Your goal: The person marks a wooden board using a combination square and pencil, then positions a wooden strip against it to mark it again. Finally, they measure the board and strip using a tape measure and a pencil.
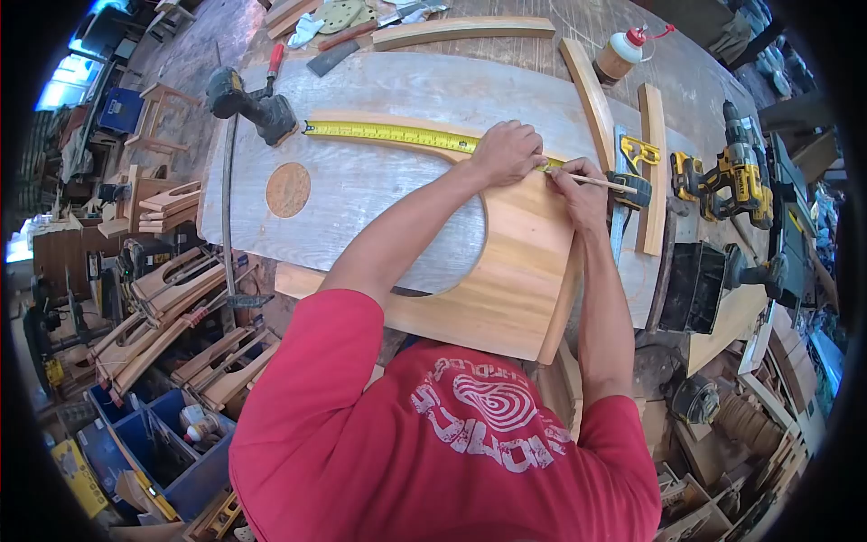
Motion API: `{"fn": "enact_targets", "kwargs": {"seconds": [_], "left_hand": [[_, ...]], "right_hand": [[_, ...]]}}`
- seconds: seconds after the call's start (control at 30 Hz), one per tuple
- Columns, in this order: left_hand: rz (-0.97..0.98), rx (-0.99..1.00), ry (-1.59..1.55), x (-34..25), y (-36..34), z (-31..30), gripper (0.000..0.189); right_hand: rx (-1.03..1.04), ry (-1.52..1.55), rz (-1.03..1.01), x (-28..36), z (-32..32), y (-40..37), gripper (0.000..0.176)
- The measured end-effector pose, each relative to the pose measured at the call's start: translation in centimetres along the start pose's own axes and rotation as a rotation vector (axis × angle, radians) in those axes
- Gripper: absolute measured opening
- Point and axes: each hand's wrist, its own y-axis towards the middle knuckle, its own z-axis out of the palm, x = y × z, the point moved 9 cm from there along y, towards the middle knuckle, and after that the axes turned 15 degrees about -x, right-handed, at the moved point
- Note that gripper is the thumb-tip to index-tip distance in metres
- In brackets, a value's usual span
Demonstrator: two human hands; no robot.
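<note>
A yellow tape measure blade (388, 134) lies extended along the top edge of a light wooden panel (528, 262) with a curved cutout. My left hand (508, 154) presses on the blade and panel edge, its fingers bent together. Just right of it, my right hand (578, 185) pinches a pencil (603, 183), whose tip points left at the blade near my left fingers. The black and yellow tape case (629, 191) sits beside my right hand, close to a metal square with a yellow head (639, 151).
A cordless drill (257, 107) stands at the bench's left. Wood strips (465, 32), a glue bottle (619, 56) and a chisel (332, 58) lie at the back. Yellow power tools (741, 176) and a black bin (694, 287) are on the right. A clamp bar (228, 208) crosses the left edge.
</note>
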Motion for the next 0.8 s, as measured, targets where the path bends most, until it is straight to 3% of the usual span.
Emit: {"fn": "enact_targets", "kwargs": {"seconds": [0.13,0.23,0.4,0.47,0.57,0.67,0.8], "left_hand": [[-0.001,-0.065,-0.049,-0.3,-0.1,-0.7,0.021],[-0.054,-0.356,-0.080,1.5,-0.8,-4.7,0.027],[-0.505,-0.845,0.470,12.3,-11.4,-20.3,0.052],[-0.694,-0.773,0.757,16.3,-15.5,-24.9,0.052],[-0.788,-0.743,0.586,22.6,-18.7,-26.6,0.055],[-0.959,-0.750,0.521,21.1,-17.3,-28.2,0.049],[-0.890,-0.719,0.620,25.2,-18.9,-27.0,0.038]], "right_hand": [[-0.053,0.140,0.134,0.3,-0.7,-0.4,0.022],[-0.062,0.185,0.130,0.3,-0.7,-0.1,0.021],[-0.086,0.160,0.132,-0.3,-0.8,0.2,0.019],[-0.073,0.137,0.155,-0.2,-0.7,0.1,0.016],[-0.051,0.130,0.186,0.2,-0.4,0.0,0.014],[-0.056,0.147,0.182,0.0,-0.4,0.0,0.015],[-0.065,0.184,0.158,-0.4,-0.5,0.4,0.015]]}}
